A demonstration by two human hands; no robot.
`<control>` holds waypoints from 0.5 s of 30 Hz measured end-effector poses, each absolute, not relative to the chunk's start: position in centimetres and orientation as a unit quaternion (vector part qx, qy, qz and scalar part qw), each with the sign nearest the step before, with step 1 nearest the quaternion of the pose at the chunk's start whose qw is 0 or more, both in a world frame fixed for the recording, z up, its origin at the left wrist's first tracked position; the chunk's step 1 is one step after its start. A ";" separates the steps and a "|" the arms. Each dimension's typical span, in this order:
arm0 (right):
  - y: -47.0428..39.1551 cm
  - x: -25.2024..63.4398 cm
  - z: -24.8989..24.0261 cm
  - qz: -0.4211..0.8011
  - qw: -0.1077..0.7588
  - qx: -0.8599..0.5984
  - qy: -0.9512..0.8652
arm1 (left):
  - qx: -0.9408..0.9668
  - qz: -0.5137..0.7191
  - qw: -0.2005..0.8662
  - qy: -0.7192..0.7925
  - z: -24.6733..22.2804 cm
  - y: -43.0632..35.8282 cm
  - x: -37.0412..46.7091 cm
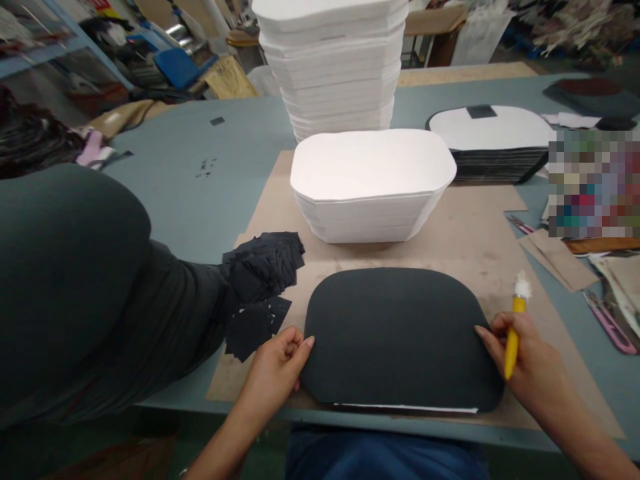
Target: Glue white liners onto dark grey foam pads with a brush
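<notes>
A black sheet (pixel 400 333) with rounded corners lies in front of me, a strip of white showing along its near edge. My left hand (pixel 283 360) pinches its left edge between thumb and fingers. At the right edge, my right hand (pixel 520 347) pinches the sheet while also holding a brush with a yellow handle (pixel 512 347). The white bristles of that brush point up and away from the sheet. Small black square pieces (pixel 265 263) lie in a loose heap beyond my left hand.
Behind the sheet stands a stack of white rounded panels (pixel 373 167), with a taller white stack (pixel 340 73) farther back. Black and white panels (pixel 493 143) are piled at the right. Dark rolled material (pixel 75 287) fills the left. Brown cardboard (pixel 475 247) covers the worktop; pink-handled snips (pixel 610 323) lie right.
</notes>
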State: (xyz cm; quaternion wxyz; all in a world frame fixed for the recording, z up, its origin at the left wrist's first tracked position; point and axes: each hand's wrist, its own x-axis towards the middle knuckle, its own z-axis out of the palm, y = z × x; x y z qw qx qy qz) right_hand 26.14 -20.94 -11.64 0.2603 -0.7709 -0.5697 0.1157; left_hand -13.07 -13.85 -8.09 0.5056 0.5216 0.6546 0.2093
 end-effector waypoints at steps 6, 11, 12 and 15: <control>-21.2 26.2 -11.4 0.111 0.247 -0.774 -0.573 | 0.550 0.198 0.482 0.653 -8.6 -14.1 -13.7; -21.4 25.5 -10.6 0.087 0.265 -0.784 -0.555 | 0.565 0.274 0.376 0.681 -8.5 -14.8 -13.8; -21.4 25.3 -10.5 0.113 0.287 -0.772 -0.556 | 0.551 0.292 0.400 0.672 -8.2 -15.0 -13.5; -21.4 24.5 -10.6 0.177 0.313 -0.751 -0.554 | 0.511 0.285 0.499 0.639 -7.1 -15.7 -12.4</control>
